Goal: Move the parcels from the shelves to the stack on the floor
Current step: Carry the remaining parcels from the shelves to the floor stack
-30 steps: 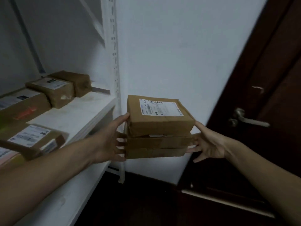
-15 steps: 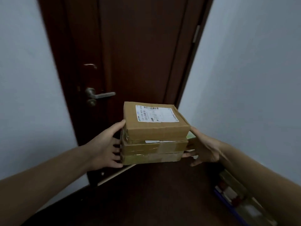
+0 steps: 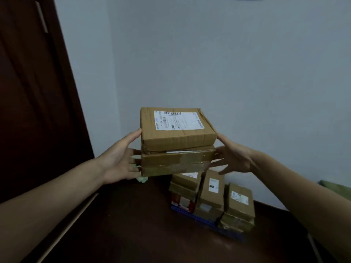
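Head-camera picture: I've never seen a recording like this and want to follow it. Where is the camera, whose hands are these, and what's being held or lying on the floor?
There is no machine here. A person wears the camera on the head, so it looks forward and down at their own bare hands. The left hand and right hand press against opposite sides of a small pile of brown cardboard parcels, carried in the air. The top one bears a white shipping label. Below, on the dark floor by the pale wall, stands a stack of similar brown parcels on a blue base. A dark wooden door is on the left.
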